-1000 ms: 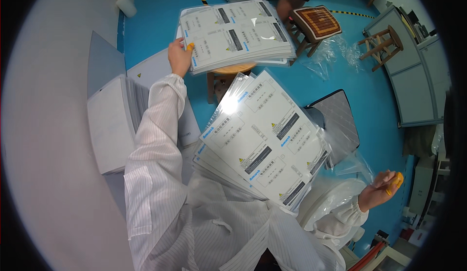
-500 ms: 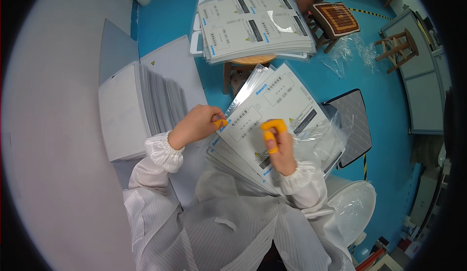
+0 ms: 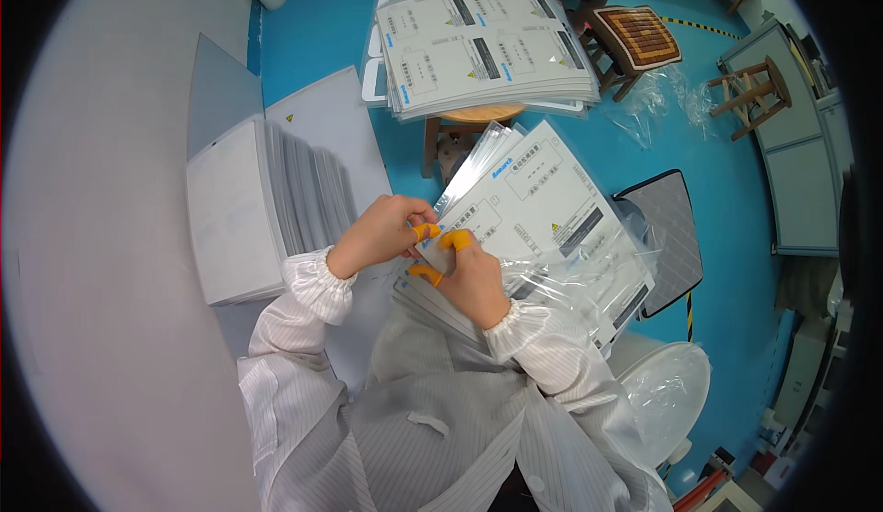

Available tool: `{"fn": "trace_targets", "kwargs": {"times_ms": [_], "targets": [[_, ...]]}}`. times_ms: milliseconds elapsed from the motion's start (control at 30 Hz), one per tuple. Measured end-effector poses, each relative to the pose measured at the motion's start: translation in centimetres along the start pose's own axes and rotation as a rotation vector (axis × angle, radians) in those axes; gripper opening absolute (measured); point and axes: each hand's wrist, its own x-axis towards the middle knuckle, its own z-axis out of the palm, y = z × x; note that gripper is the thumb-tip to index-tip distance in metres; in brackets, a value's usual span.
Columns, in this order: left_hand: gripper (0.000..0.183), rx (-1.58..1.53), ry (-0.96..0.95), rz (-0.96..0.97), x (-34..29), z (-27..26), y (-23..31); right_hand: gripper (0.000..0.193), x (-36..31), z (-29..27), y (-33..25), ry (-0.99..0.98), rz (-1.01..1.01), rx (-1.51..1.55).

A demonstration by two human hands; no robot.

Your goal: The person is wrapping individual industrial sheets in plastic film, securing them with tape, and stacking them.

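A stack of white printed sheets (image 3: 543,195) with black and blue print and yellow warning marks lies in front of me. My left hand (image 3: 382,234), with an orange finger cot, pinches the left corner of the top sheet. My right hand (image 3: 471,280) is close beside it over the same corner, its cotted fingers curled and its thumb pointing left. Whatever is between its fingers is hidden. Crumpled clear plastic film (image 3: 575,277) lies across the sheet's right part, beyond my right wrist.
At the left stands a thick pile of white sheets (image 3: 235,213) on a grey surface. A second printed stack (image 3: 487,47) rests on a wooden stool (image 3: 483,113) ahead, with another person behind it. A cushioned stool (image 3: 636,35) and a white bin (image 3: 676,392) stand to the right.
My right hand has moved left, from above the middle of the sheet to its left corner beside my left hand. The top sheet has shifted slightly to the right.
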Motion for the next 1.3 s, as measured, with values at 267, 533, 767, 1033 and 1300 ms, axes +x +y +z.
{"fn": "trace_targets", "kwargs": {"times_ms": [267, 533, 767, 1033, 1300], "targets": [[0.012, 0.009, -0.032, -0.017, 0.1, 0.0, 0.0, 0.036, 0.2, -0.9, 2.6, 0.119, 0.118, 0.044], [0.013, 0.012, -0.024, -0.021, -0.3, 0.2, -0.1, 0.026, -0.7, 0.3, 1.1, 0.006, -0.046, 0.090], [0.016, -0.026, -0.026, -0.001, -0.1, 0.1, -0.7, 0.019, -0.4, -0.4, 2.1, 0.063, 0.088, 0.112], [0.026, -0.155, -0.150, 0.031, -0.6, -0.7, -1.3, 0.018, -0.3, -0.8, 2.3, 0.001, -0.029, 0.233], [0.027, -0.192, -0.100, -0.063, -0.2, -1.8, -3.1, 0.021, 1.3, -9.8, 9.1, 0.719, 0.099, 1.473]]}}
